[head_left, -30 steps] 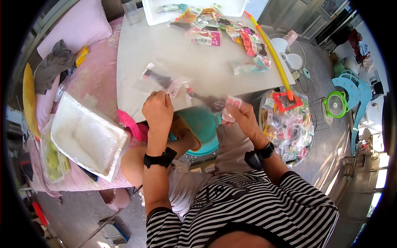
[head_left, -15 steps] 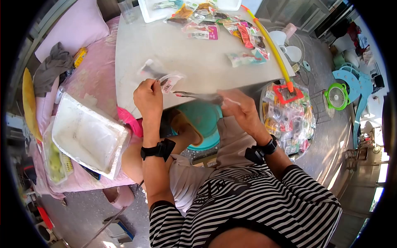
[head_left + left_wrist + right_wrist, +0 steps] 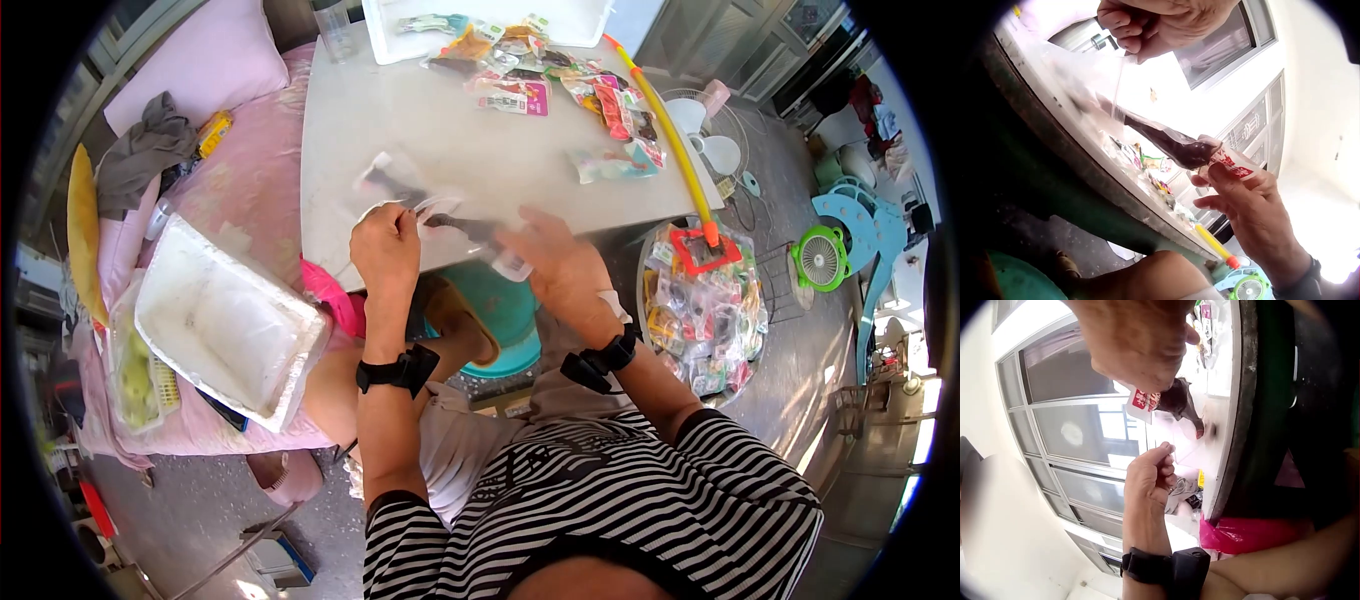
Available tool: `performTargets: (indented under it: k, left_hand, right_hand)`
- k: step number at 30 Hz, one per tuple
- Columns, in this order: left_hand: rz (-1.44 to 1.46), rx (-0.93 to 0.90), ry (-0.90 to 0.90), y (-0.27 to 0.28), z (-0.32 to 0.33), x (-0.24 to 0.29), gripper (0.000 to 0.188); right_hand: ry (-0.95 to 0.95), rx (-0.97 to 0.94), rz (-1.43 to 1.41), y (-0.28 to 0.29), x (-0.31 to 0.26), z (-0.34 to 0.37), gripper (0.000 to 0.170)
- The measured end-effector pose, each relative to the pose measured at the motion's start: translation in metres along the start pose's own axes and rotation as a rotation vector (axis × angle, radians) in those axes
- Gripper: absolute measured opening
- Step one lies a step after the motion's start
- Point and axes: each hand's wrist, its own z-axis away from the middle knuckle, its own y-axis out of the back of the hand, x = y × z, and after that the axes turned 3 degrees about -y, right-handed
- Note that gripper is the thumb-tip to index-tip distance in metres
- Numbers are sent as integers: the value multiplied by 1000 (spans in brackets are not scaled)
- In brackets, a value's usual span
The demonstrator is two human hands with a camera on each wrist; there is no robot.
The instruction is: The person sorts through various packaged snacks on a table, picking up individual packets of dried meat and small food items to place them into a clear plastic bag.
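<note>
My left hand pinches the edge of a clear plastic bag above the table's near edge. Something dark shows blurred inside that bag in the head view. My right hand holds a clear packet of dark meat by its wider end, thumb over a red-and-white label. The packet's narrow end points left and overlaps the bag's mouth in the left wrist view. In the right wrist view, the left hand's thumb and forefinger meet, while the right hand's back hides most of its grip.
Several colourful packets lie on the white table near a white foam box. A yellow tube runs along the right edge. A tub of packets stands right; another foam box sits on the bed.
The right hand has moved left with the meat packet, bringing its narrow end close to the left hand and the bag. The left hand keeps its pinch on the bag.
</note>
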Motion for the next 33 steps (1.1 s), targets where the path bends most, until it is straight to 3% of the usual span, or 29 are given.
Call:
performTargets:
  k: [3,6,9,12,15,18,21,33]
  left_hand:
    - [-63,-92,48,1,2,2,8]
    - [-107,-106,34,-1,3,3,9]
    - [-111,-135,37,-2,5,5,9]
    - [-135,-156,35,-3,6,6,9]
    - [-158,-176,30,-5,8,5,10]
    - [-162,-189,16,-8,10,3,10]
    - [-249,-220,-5,-11,13,6,7]
    - [-304,-124,-197,-15,20,21,8]
  right_hand:
    - [-73,72,-313,-32,15,17,47]
    - [-502,140,-505,-35,8,31,43]
    - [-902,-8,-1244,-39,26,43,36]
    - [-911,-61,-1645,-34,31,47,35]
    - [-1015,-124,-1824,-9,23,36,33]
    - [-1063,-171,-1751,-1,26,30,30]
    - [-1075,-166,-1447,-17,35,34,26]
    - [-834,-131,-1625,-37,26,30,16]
